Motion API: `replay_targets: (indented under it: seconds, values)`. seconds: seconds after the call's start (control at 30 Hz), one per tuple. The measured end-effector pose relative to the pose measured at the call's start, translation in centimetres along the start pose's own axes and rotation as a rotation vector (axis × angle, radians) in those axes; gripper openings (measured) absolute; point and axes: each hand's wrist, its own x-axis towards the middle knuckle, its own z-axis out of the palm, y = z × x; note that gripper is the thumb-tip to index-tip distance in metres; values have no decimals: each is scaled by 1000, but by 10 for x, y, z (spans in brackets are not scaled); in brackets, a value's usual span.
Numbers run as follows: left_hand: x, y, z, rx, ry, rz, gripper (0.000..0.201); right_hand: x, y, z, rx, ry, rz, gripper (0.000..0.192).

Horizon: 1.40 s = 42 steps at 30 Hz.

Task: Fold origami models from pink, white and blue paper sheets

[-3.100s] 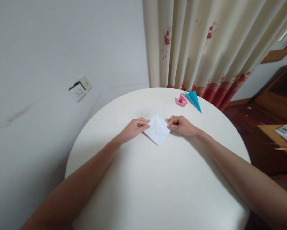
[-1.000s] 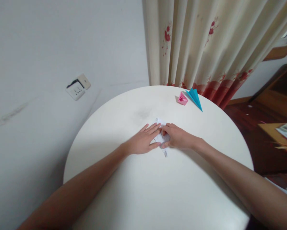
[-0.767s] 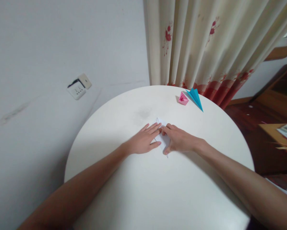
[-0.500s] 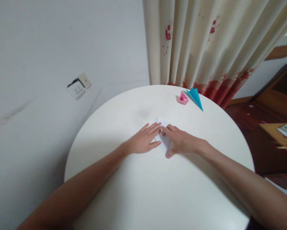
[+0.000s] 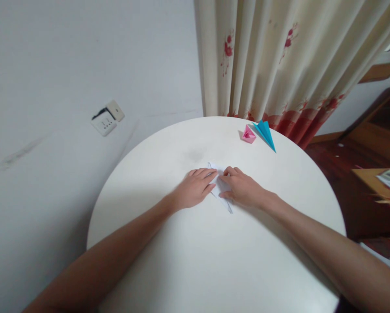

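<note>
folded paper pieces: one white [image 5: 221, 188], one pink [image 5: 247, 134], one blue [image 5: 265, 133]; hands: two; round table [image 5: 214, 252]: one.

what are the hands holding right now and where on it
Both hands press a folded white paper flat on the round white table: left hand on its left side, right hand on its right.

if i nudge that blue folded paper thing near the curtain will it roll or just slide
The blue folded paper probably slides: it lies flat and pointed on the smooth white table. It looks very light, so a nudge may spin it. It sits near the table's edge, so it could go over.
</note>
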Motion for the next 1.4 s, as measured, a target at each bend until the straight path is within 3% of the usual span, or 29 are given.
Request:
replay_targets:
  seconds: [0.23,0.43,0.6,0.77,1.0,1.13,1.4]
  values:
    - [4,-17,8,14,-60,-67,63,-2,-4,-2,-55,-33,-44,42]
    - [9,-29,13,55,-42,-122,67,-3,-1,-3,-67,-49,-83,44]
    - [9,-24,11,67,-32,-111,64,-5,1,-4,-68,-52,-86,48]
    - [5,-10,5,54,-64,-2,57,-5,-2,-2,-42,-18,-18,59]
    - [3,-9,6,33,-97,12,62,6,-5,12,-28,153,176,39]
    - [3,-11,5,20,-91,22,59,10,1,14,25,150,226,42]
    - [1,-13,7,0,-87,17,52,15,6,13,60,159,285,21]
